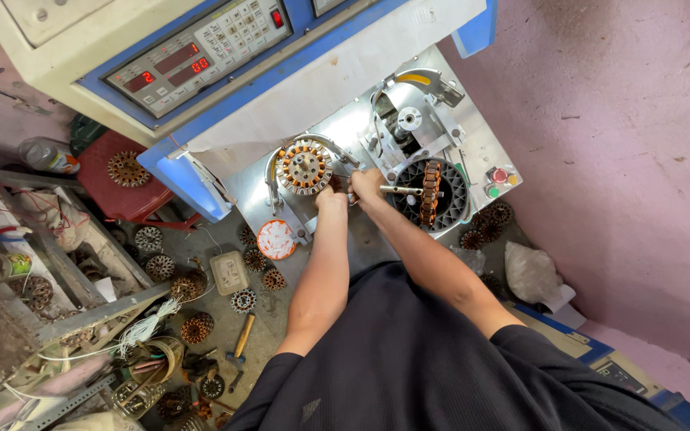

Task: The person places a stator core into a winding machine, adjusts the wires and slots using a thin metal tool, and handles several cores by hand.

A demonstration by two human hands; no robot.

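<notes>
Copper-wound stator (pixel 303 167), round with a pale metal hub and radial coil teeth, sits mounted on the grey machine plate (pixel 473 136) just above centre frame, below the control panel (pixel 201 52). Left hand (pixel 331 196) is extended forward, knuckles up, touching the stator's lower right edge; whether its fingers clench anything cannot be told. Right hand (pixel 366 185) lies beside it, fingers curled around a thin metal rod (pixel 399 190) that points toward a black winding ring (pixel 429 194) at right.
</notes>
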